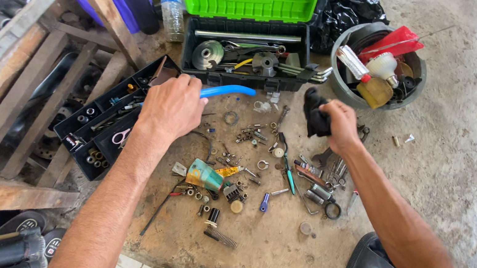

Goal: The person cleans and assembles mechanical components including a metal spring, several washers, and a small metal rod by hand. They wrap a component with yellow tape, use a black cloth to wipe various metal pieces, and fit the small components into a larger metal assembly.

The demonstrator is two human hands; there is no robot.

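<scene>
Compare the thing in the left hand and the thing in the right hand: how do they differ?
The left hand holds a blue tube: long, thin, smooth and slightly curved, sticking out sideways beside the open toolbox. The right hand holds a black cloth: soft, crumpled and bunched, with no fixed shape. The tube is bright; the cloth is dark. Both are held above the scattered small parts.

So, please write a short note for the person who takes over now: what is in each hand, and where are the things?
Left hand: closed on a blue tube, above the black tray.
Right hand: closed on a black rag, beside the grey bucket.
Toolbox: open, green lid up, tools inside.
Floor: loose bolts, springs and pliers lie scattered between the arms.
Done: both items are lifted.
Left: the small parts are not sorted.
</scene>
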